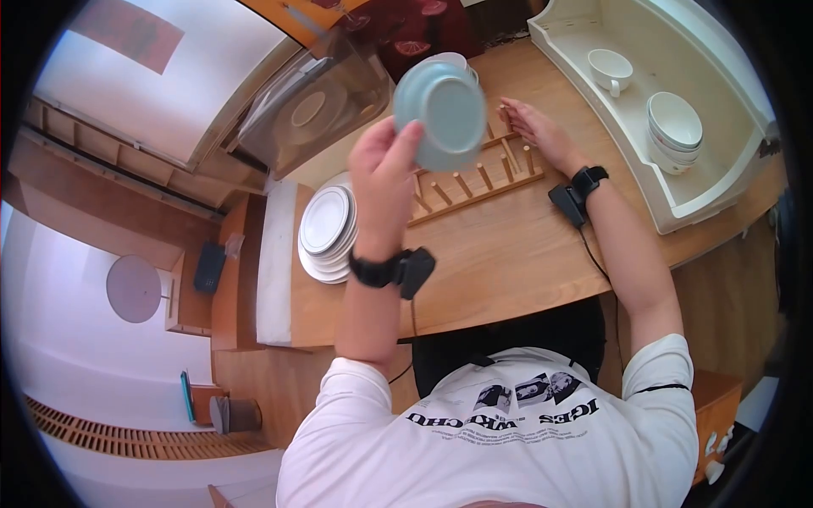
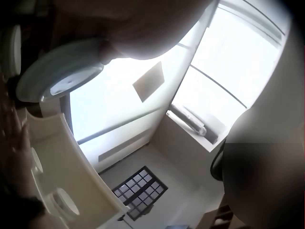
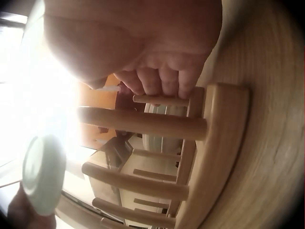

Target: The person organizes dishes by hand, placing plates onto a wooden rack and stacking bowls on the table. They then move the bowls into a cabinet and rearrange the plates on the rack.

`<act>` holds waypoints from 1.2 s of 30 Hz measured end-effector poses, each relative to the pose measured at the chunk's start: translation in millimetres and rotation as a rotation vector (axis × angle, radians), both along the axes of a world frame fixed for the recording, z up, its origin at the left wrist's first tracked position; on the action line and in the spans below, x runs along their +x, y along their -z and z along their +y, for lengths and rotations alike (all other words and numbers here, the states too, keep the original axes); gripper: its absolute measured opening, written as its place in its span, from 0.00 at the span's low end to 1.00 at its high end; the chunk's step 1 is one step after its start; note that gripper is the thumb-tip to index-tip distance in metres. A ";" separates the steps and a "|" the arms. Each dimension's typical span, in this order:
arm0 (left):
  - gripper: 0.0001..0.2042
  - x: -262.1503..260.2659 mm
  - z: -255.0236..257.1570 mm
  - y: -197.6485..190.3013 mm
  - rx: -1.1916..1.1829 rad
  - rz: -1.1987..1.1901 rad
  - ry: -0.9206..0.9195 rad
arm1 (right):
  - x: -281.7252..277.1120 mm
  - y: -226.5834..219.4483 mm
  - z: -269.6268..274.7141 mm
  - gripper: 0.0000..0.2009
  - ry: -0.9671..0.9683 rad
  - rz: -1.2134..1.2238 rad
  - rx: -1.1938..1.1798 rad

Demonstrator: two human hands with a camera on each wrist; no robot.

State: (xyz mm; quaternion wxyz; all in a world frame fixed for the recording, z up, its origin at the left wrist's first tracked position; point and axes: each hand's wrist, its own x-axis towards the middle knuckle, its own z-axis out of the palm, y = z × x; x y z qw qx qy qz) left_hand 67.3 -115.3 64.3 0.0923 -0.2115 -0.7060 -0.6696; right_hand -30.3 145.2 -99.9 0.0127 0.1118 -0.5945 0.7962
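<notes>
My left hand (image 1: 385, 169) pinches a pale blue-green plate (image 1: 453, 114) by its rim, thumb on the underside, raised over a wooden peg dish rack (image 1: 474, 196). The plate is tilted, its foot ring facing the head camera. At the rack's far right end is my right hand (image 1: 542, 135); in the right wrist view its fingers (image 3: 169, 78) reach down beside the end peg, tips right at the rack's frame. Left of the rack stands a stack of white plates (image 1: 326, 222). White dishes (image 1: 449, 59) show partly behind the raised plate.
A cream open bin (image 1: 631, 161) on the right holds a white cup (image 1: 610, 69) and stacked bowls (image 1: 675, 127). A clear plastic box (image 1: 313, 110) stands at the back left. The wooden table's (image 1: 474, 279) front edge is close to the person's body.
</notes>
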 end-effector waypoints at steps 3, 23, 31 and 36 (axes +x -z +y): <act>0.09 18.0 -54.5 -2.9 -0.368 0.356 -0.324 | -1.6 0.6 3.3 0.30 -0.052 0.002 0.081; 0.11 24.8 -226.9 80.8 -1.261 0.776 -0.543 | -9.8 13.6 5.2 0.29 0.249 0.203 0.425; 0.11 30.6 -234.5 83.3 -1.220 0.632 -0.479 | 107.0 -69.1 7.8 0.22 0.457 0.483 0.514; 0.13 46.6 -208.6 81.9 -1.148 0.792 -0.595 | 250.3 -53.1 36.7 0.06 0.792 0.657 0.811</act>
